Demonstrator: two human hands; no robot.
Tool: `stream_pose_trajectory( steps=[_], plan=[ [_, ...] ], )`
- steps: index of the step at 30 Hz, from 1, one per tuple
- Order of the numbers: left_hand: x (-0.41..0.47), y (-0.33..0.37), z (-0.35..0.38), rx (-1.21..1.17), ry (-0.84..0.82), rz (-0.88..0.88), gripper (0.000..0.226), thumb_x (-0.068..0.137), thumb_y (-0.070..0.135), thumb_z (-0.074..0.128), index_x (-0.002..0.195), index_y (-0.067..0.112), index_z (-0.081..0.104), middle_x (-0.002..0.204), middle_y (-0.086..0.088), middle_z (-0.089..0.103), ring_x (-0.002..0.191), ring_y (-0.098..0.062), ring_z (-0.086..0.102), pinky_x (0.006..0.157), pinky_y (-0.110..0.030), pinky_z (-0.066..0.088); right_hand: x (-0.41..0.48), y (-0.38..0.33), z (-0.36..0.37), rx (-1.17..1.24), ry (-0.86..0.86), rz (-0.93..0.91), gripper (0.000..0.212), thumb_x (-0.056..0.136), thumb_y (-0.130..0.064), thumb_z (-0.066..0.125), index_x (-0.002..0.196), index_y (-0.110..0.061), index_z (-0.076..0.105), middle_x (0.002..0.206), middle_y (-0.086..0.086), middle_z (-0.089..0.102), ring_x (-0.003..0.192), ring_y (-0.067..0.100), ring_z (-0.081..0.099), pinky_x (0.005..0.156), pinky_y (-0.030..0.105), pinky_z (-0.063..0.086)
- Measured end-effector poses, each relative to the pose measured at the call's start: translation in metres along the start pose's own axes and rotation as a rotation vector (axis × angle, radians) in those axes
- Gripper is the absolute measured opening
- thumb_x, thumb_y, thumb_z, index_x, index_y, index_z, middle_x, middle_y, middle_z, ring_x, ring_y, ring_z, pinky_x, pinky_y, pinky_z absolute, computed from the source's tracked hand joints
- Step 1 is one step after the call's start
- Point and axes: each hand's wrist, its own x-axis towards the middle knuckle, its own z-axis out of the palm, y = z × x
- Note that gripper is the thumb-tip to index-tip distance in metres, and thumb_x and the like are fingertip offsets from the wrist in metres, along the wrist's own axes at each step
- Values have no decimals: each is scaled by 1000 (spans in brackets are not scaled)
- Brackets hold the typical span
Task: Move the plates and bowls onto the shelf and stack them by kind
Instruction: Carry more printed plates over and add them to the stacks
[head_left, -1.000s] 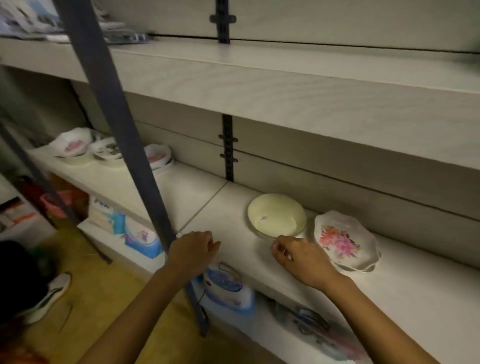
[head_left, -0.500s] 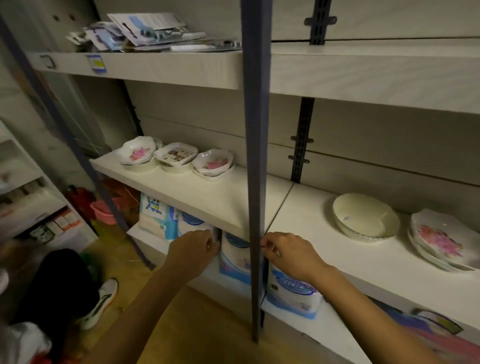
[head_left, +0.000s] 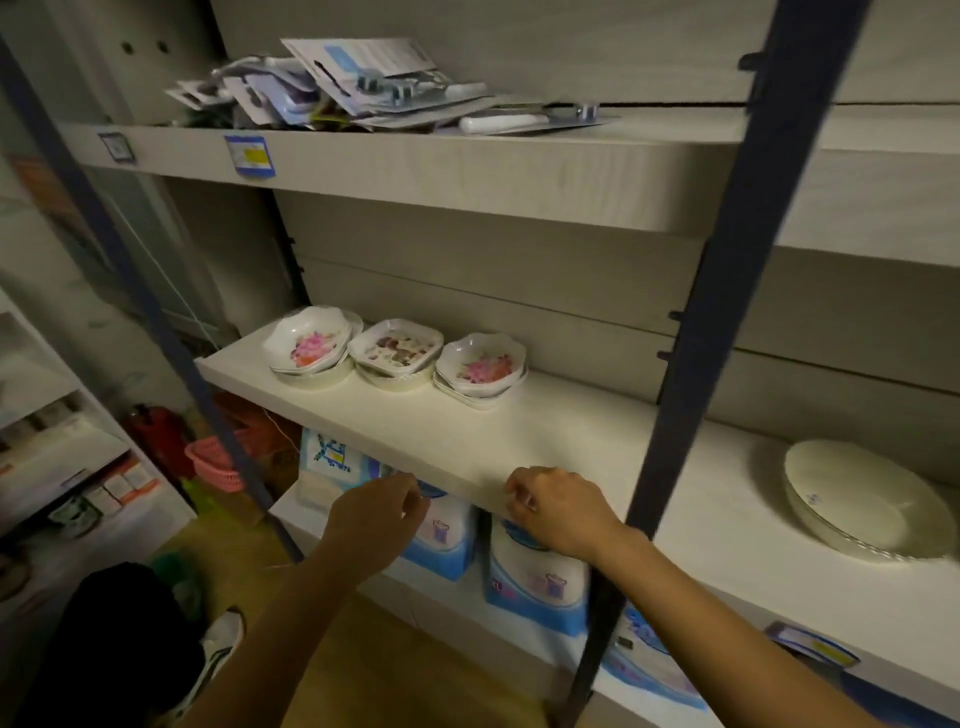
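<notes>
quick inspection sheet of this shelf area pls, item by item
surface: pale middle shelf, bare in front of the dishes
job's things: left floral stack, square patterned stack, right floral stack, cream plates further right, all on that shelf
clutter: loose packets heaped on the top shelf
grips: left hand and right hand loosely curled, holding nothing, by the shelf's front edge
cables: nothing seen
surroundings: blue packs on the lower shelf, pink basket low at left, blue upright

Bowl stacks (head_left: 396, 351) on the shelf (head_left: 519, 431), empty hands (left hand (head_left: 374, 519), right hand (head_left: 558, 512)) by its edge
</notes>
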Motion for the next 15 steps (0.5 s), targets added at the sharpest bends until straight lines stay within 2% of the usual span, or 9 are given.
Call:
stream_pose_trajectory(
  steps=[3, 8, 15],
  plan=[
    [35, -26, -6, 8, 5, 23, 25, 91, 39, 46, 89, 16, 56, 94, -1, 69, 88, -13, 65, 75, -22, 51, 46, -4, 3, -3, 5, 37, 33, 93, -33, 42, 121, -21, 55, 123, 3, 61, 107, 26, 58, 88, 35, 47],
    [98, -59, -24, -33, -27, 64, 21, 92, 35, 48, 73, 25, 47, 88, -2, 68, 84, -15, 63, 79, -24, 50, 115, -2, 8, -11, -2, 160, 31, 93, -35, 43, 118, -22, 56, 122, 3, 62, 106, 25, 59, 90, 38, 50],
    [174, -94, -27, -71, -114, 93, 17, 91, 33, 49, 80, 20, 51, 82, -2, 63, 77, -16, 58, 65, -19, 39, 170, 11, 16, -57, 38, 367, 30, 95, -34, 40, 113, -19, 59, 116, 4, 65, 101, 23, 62, 85, 33, 50]
  ],
)
